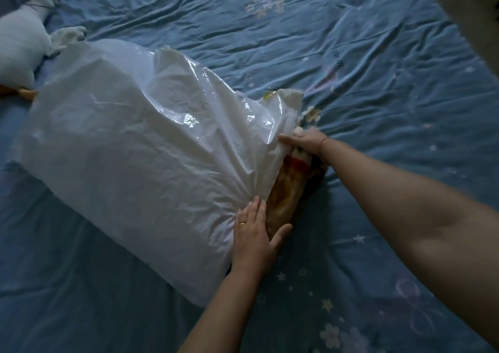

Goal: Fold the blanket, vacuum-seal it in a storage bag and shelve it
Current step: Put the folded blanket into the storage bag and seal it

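Note:
A large white plastic storage bag (129,147) lies bulging across the blue bed, its mouth toward me on the right. The folded blanket (283,193), orange-brown with a red and white band, sticks out of that mouth. My left hand (255,233) lies flat with straight fingers on the bag's gathered edge, its thumb against the blanket end. My right hand (302,143) grips the bag's upper mouth edge where it meets the blanket, fingers curled round the plastic.
A blue bedsheet (378,82) with stars and flowers covers the whole bed. A white plush toy (24,44) lies at the far left beside the bag's closed end. Open sheet spreads to the right and toward me.

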### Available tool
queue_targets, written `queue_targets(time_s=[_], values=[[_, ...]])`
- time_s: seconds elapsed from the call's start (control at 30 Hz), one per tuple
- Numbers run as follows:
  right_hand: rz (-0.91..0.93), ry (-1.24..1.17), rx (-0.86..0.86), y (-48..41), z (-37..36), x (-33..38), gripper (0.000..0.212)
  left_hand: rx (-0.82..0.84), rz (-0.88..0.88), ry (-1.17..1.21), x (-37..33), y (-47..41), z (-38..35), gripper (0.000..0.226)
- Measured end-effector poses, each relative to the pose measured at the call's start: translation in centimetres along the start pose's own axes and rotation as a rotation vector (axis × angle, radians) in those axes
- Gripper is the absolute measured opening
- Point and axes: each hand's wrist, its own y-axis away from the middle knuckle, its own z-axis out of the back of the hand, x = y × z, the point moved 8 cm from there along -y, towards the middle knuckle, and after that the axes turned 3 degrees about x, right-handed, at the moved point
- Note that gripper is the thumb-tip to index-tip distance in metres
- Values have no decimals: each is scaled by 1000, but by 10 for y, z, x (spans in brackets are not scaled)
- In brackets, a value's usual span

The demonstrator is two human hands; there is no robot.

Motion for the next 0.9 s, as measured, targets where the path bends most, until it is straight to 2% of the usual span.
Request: queue_targets(time_s=[0.07,0.13,0.2,0.27,0.37,0.4,0.5,0.57,0.63,0.73,0.8,0.9], values=[[-51,-80,-99,4,0,-14,110,0,22,25,7,8,-2,115],[-64,-115,-129,7,-5,-20,124,4,38,63,13,17,-2,118],[-50,-151,-138,18,-13,-12,113,7,49,105,19,26,-1,110],[-10,-154,-157,40,-23,6,91,-4,79,192,27,38,5,98],[65,-40,-229,77,-39,38,50,-4,173,367,42,57,13,102],[108,28,-265,94,-46,52,44,-8,203,440,45,67,22,103],[226,158,-357,154,-74,93,38,-98,246,719,55,95,56,98],[304,188,-382,195,-103,114,34,-215,308,941,69,111,89,113],[390,177,-374,238,-139,129,35,-345,350,1131,86,123,123,116],[517,144,-260,293,-204,142,25,-367,441,1197,118,147,155,113],[549,151,-103,318,-255,143,35,-318,507,1153,148,172,161,96],[549,51,234,342,-324,132,51,-256,615,1124,205,222,151,95]])
